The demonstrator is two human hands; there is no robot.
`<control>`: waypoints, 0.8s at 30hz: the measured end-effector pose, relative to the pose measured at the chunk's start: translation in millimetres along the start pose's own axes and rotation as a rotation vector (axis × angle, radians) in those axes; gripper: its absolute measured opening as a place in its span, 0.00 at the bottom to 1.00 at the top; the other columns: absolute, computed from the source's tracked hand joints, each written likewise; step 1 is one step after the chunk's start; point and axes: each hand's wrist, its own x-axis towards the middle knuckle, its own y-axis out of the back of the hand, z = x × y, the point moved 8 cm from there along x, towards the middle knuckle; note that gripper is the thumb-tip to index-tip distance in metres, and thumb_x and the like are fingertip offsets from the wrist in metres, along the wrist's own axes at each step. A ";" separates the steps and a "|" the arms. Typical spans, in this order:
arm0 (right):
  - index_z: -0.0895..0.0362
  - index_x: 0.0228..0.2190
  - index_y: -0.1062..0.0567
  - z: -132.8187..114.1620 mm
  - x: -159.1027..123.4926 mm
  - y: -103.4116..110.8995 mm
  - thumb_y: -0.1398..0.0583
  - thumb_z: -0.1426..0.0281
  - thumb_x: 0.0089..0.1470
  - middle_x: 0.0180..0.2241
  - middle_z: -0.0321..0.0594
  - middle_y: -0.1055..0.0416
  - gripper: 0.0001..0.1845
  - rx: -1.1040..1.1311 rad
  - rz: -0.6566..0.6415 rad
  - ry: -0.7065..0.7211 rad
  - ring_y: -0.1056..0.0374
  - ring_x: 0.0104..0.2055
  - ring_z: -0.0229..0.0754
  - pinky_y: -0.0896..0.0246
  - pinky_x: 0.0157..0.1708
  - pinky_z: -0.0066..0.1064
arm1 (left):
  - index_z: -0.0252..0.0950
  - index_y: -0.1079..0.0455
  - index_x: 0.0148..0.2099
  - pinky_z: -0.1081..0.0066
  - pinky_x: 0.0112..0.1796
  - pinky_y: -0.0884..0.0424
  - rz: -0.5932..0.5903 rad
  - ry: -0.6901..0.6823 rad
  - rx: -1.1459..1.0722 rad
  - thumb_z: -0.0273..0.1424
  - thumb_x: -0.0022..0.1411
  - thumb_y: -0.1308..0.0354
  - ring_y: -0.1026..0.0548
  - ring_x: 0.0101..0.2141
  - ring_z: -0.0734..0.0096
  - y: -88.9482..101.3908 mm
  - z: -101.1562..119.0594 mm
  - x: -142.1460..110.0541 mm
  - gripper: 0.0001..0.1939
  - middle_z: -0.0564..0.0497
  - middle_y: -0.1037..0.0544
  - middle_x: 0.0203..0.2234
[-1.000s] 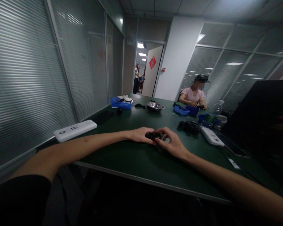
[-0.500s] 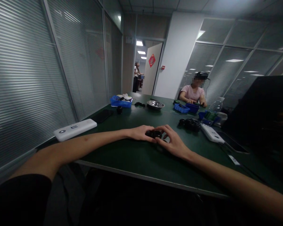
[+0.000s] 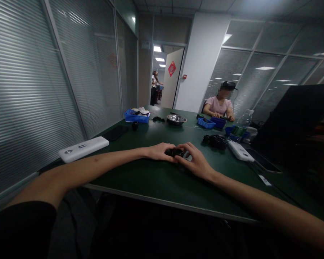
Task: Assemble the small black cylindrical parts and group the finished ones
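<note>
Above the dark green table [image 3: 140,176], near its front edge, my left hand [image 3: 160,151] is closed around one end of a small glossy black object [image 3: 175,152]. On its other end press the thumb and fingertips of my right hand [image 3: 196,160]. The object has a rounded end, but my fingers cover much of it, so its exact kind does not show. To the right beyond my right hand lies a pile of black parts [image 3: 215,141]. A similar small black piece [image 3: 135,125] stands farther back on the left.
A blue basket [image 3: 136,118] and a metal bowl [image 3: 176,120] stand at the back. Smaller blue trays [image 3: 206,123] sit near a seated person [image 3: 220,104]. White devices lie left [image 3: 83,148] and right [image 3: 240,150], beside a plastic bottle [image 3: 240,126]. A dark screen [image 3: 299,122] rises at right.
The view has shifted slightly. Both hands stay on the black object, whose rounded end appears turned a little between the fingers.
</note>
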 end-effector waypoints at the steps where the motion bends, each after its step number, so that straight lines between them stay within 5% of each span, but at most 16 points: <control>1: 0.51 0.51 0.27 -0.7 0.0 -0.9 0.38 0.64 0.63 0.46 0.43 0.30 0.15 0.002 -0.010 0.011 0.30 0.44 0.45 0.31 0.41 0.37 | 0.34 0.30 0.58 0.65 0.47 0.33 0.001 -0.002 0.008 0.46 0.61 0.35 0.26 0.48 0.59 0.0 -0.3 -0.1 0.29 0.45 0.25 0.48; 8: 0.51 0.52 0.27 -6.4 -1.3 1.6 0.38 0.65 0.62 0.50 0.44 0.32 0.17 -0.013 0.019 0.044 0.31 0.49 0.48 0.31 0.47 0.40 | 0.35 0.28 0.55 0.66 0.45 0.33 0.013 0.002 0.012 0.49 0.59 0.34 0.25 0.46 0.60 0.3 -2.9 1.5 0.29 0.46 0.23 0.45; 24: 0.51 0.52 0.27 -5.5 -2.9 -1.3 0.39 0.67 0.63 0.48 0.44 0.31 0.16 -0.002 0.002 0.066 0.31 0.45 0.46 0.31 0.43 0.39 | 0.35 0.28 0.54 0.65 0.46 0.33 0.010 0.021 0.013 0.50 0.59 0.35 0.25 0.46 0.60 0.7 -0.9 1.1 0.29 0.46 0.23 0.46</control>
